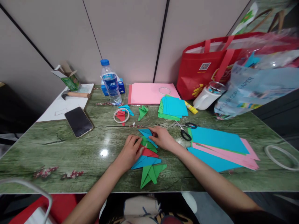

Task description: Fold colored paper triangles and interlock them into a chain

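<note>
A row of folded paper pieces lies on the table before me, overlapping as a chain. At its far end is a blue folded piece (146, 133), pinched at its right side by my right hand (163, 138). My left hand (130, 152) grips the row's left edge, fingers bent and thumb by a green folded piece (147, 143) and a red folded piece (149, 152). Nearer me come another blue folded piece (146, 161) and a green folded piece (153, 175) with splayed points. Whether the pieces interlock or only overlap, I cannot tell.
Beyond my hands lie a tape roll (121, 115) over folded pieces and a loose green piece (143, 112). Scissors (185, 129) and paper strips (219, 141) are at right. A water bottle (111, 84), phone (78, 122), hammer (76, 94) and white mug (206, 97) stand or lie around.
</note>
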{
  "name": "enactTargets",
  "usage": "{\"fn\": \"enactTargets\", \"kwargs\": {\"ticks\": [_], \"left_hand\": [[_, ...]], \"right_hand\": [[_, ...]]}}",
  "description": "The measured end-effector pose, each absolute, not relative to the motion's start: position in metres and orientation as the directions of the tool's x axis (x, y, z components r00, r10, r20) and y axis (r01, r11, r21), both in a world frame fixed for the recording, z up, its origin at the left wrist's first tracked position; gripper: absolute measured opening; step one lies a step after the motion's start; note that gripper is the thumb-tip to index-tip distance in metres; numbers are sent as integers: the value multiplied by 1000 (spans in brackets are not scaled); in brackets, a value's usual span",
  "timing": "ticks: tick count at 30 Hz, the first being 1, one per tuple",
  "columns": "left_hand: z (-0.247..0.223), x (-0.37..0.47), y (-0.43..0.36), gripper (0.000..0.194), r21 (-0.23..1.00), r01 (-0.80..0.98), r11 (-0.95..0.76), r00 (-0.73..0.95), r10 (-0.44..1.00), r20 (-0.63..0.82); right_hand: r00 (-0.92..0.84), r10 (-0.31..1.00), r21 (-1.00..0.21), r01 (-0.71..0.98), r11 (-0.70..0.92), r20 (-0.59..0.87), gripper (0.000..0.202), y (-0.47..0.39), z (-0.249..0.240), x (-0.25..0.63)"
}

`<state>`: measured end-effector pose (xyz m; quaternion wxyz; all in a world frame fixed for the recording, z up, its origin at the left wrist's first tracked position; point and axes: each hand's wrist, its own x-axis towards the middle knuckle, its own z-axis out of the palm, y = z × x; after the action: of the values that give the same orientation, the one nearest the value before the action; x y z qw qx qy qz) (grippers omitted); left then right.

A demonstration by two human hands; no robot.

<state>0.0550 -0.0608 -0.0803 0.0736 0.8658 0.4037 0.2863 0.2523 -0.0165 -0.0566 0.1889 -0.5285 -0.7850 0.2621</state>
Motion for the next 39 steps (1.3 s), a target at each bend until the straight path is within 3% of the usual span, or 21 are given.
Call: {"fn": "enactTargets", "kwargs": {"ticks": [5,7,11,15,19,25,32,39], "left_hand": [[-83,58,-63,28,266,677,-686,546,711,444],[-83,59,-63,30,222,688,-691,569,703,426],[-81,59,-62,33,201,672,-713,622,690,371],[-80,57,-61,36,230,674,-702,630,709,316],[-78,56,-61,38,257,685,-682,616,730,296],[-76,59,-61,33,213,686,-695,625,714,316],[-77,60,-61,29,191,696,-692,621,714,324],[-76,61,-61,23,124,730,-672,627,730,272]], "right_hand": [[-380,925,-461,825,327,-22,20,-19,-50,250],[-376,926,-449,836,317,-46,27,-20,-48,249],[-406,914,-538,772,340,-6,50,-24,-48,250],[-473,879,-566,710,419,56,46,-27,-50,254],[-461,887,-565,723,398,34,51,-28,-51,257],[-459,886,-615,681,397,64,59,-30,-53,259],[-462,881,-569,699,433,104,56,-44,-53,261],[-439,884,-600,667,442,163,27,-52,-73,267]]}}
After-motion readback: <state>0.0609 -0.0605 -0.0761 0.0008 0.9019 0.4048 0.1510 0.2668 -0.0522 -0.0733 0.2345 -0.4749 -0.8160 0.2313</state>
